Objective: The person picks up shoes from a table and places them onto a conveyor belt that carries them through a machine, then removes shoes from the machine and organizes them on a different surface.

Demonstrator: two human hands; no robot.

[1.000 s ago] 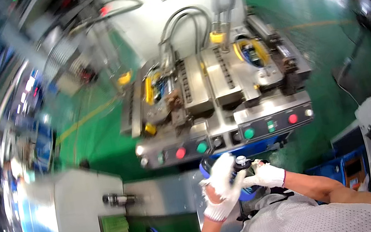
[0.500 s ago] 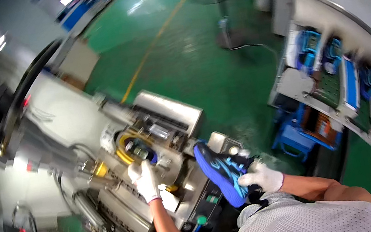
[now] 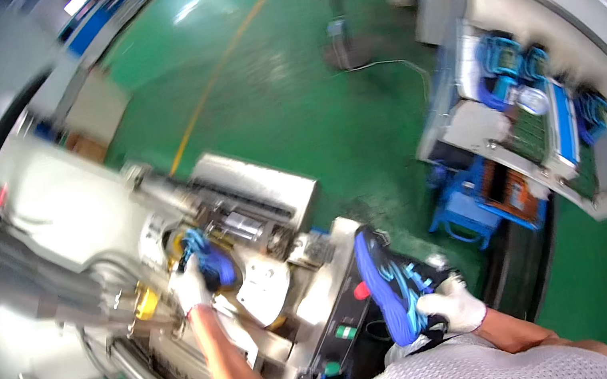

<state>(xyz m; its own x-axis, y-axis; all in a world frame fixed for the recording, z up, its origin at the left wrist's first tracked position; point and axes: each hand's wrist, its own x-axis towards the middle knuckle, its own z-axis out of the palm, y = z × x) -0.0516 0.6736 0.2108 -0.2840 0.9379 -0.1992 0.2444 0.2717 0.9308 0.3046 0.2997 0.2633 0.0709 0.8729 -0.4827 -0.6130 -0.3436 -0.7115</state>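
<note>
Blue shoe [image 3: 395,285] in gloved right hand [image 3: 456,306]

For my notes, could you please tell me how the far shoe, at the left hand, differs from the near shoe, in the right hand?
The far shoe is at the machine, partly covered by the left hand; the near shoe is in the right hand. The far shoe looks smaller; the near shoe shows most of its length. Both show blue.
</note>
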